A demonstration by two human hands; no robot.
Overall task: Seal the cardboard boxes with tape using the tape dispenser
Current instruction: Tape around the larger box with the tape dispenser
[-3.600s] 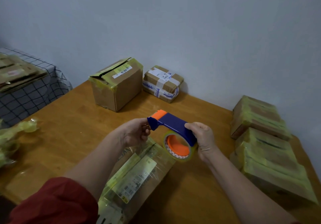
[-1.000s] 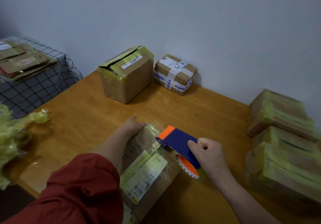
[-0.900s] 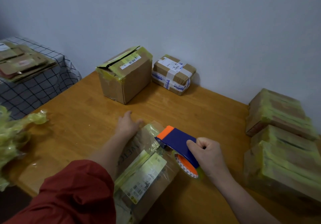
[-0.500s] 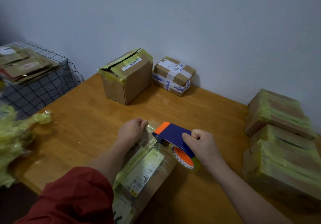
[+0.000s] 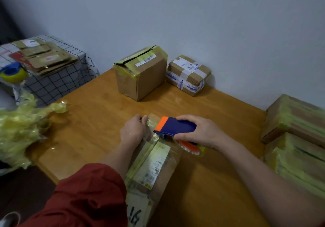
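Note:
A long flat cardboard box [image 5: 158, 170] with a yellow-green label and clear tape lies lengthwise on the wooden table [image 5: 91, 121] in front of me. My right hand [image 5: 198, 131] grips the blue and orange tape dispenser [image 5: 173, 126], whose orange tape roll [image 5: 191, 146] hangs over the box's right side near its far end. My left hand [image 5: 134, 130] rests with curled fingers on the box's far left corner, against the clear tape there. A strip of tape runs from the dispenser's mouth to the box.
A taller box [image 5: 140, 73] with torn yellow tape and a small taped parcel [image 5: 189, 75] stand by the wall. Stacked taped boxes [image 5: 297, 138] fill the right edge. Crumpled yellow plastic [image 5: 19, 130] lies left. A checked side table holds flattened cartons [image 5: 45, 57] and another tape roll [image 5: 13, 72].
The dispenser has tipped flatter and shifted slightly toward the box's far end. My left hand stays at the far left corner. The camera has tilted, showing more of the side table.

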